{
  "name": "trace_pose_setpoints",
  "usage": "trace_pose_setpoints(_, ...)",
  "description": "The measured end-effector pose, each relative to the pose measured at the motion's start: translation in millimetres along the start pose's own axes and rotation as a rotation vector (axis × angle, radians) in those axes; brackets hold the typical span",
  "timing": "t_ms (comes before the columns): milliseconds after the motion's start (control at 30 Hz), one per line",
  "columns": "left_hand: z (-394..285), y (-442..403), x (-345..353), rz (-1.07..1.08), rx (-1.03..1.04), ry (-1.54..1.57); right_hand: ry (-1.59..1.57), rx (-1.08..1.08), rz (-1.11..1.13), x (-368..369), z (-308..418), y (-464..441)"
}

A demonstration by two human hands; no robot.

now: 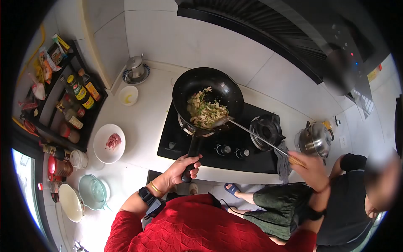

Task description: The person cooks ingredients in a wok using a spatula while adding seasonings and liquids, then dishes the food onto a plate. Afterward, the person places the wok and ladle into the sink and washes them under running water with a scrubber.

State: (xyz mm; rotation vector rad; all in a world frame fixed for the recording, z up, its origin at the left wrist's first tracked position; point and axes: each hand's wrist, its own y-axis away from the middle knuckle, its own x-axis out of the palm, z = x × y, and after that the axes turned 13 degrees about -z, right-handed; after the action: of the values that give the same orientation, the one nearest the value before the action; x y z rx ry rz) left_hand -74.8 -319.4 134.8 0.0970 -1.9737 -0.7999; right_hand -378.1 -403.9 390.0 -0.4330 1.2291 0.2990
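My left hand [183, 169] is wrapped round the black handle of a wok [226, 90], which sits tilted over the left burner of the black stove. Sliced pieces of food mixed with green bits [204, 110] lie in the wok. In my right hand [308, 167] is the wooden end of a long metal spatula [262, 139]. The spatula's blade rests among the food at the wok's right side.
A white bowl with raw meat [105, 145], a small bowl [128, 95] and a lidded pot [135, 67] stand left of the stove [176, 147]. Bottles fill a black rack [79, 138]. A steel pot [315, 140] and another person [348, 197] are on the right.
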Motion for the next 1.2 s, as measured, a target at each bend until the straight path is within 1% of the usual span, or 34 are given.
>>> trace_pose_setpoints(67,1,1,1,0.004,0.000,0.004,-0.032,0.035,-0.028,35,-5,-19)
trace_pose_setpoints(167,-4,0,-1,0.021,0.009,0.010,-0.282,0.067,-0.218,69,-30,-21)
trace_pose_setpoints(200,-3,0,-2,0.026,0.003,0.016,-0.321,0.185,-0.207,80,-43,-20)
trace_pose_setpoints(300,0,1,-1,0.037,0.030,0.015,-0.598,0.620,-0.067,115,-53,-10)
trace_pose_setpoints(333,0,1,-1,0.034,0.030,0.016,-0.819,0.692,0.006,123,-54,-3)
trace_pose_setpoints(367,1,1,-1,0.031,0.032,0.016,-0.959,0.765,0.018,132,-47,6)
trace_pose_setpoints(433,-1,0,-2,0.032,0.038,0.012,-1.243,0.875,0.213,125,-25,22)
trace_pose_setpoints(533,1,-2,-4,0.041,0.023,0.017,-1.246,0.880,0.101,123,-14,12)
trace_pose_setpoints(633,0,-1,-2,0.025,0.028,-0.002,-1.027,0.652,-0.024,152,-23,-21)
trace_pose_setpoints(667,0,0,-2,0.024,0.027,-0.006,-0.958,0.622,-0.077,165,-24,-31)
trace_pose_setpoints(700,1,0,-1,0.022,0.027,-0.008,-0.955,0.622,-0.059,174,-24,-38)
trace_pose_setpoints(733,0,0,-1,0.022,0.035,-0.005,-1.038,0.674,0.000,172,-23,-33)
trace_pose_setpoints(800,-2,0,-1,0.019,0.041,-0.009,-1.146,0.741,0.089,154,-14,-17)
trace_pose_setpoints(833,-1,0,-2,0.014,0.036,-0.007,-1.212,0.719,0.114,145,-20,-9)
trace_pose_setpoints(900,0,1,-3,0.014,0.040,0.003,-1.114,0.690,0.028,134,-18,-13)
trace_pose_setpoints(967,0,0,-2,0.009,0.035,0.004,-1.058,0.589,0.043,144,-23,-35)
trace_pose_setpoints(1033,0,1,-1,0.003,0.036,-0.003,-0.979,0.541,0.000,169,-29,-62)
trace_pose_setpoints(1133,-3,1,-1,-0.003,0.045,-0.021,-0.882,0.510,0.052,180,-27,-67)
trace_pose_setpoints(1200,-1,0,-4,0.015,0.033,-0.005,-0.657,0.248,0.010,166,-23,-54)
